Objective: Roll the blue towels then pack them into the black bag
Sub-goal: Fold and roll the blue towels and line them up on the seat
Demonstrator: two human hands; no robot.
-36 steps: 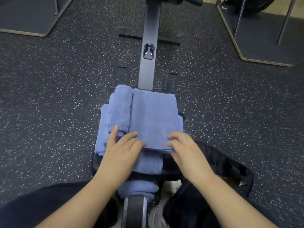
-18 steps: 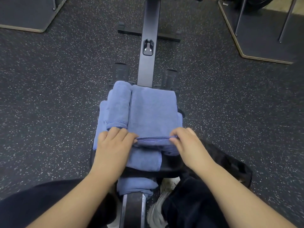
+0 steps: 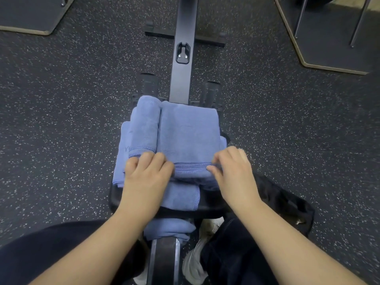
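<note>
A folded blue towel lies on top of a stack of blue towels on the black seat of a rowing machine, whose rail runs away from the person over the speckled floor. The left hand has its fingers curled over the near left corner of that towel, and the right hand pinches the near right part of the same stitched hem with curled fingers; between the two hands the near edge is turned up into a short first roll. Just left of this towel, touching it, a rolled towel lies lengthwise on the stack. More blue cloth hangs below the seat onto the rail near the person's knees. The black bag lies on the floor to the right of the seat, beside the right forearm, and partly hidden by it. A white shoe shows beside the rail at the bottom.
</note>
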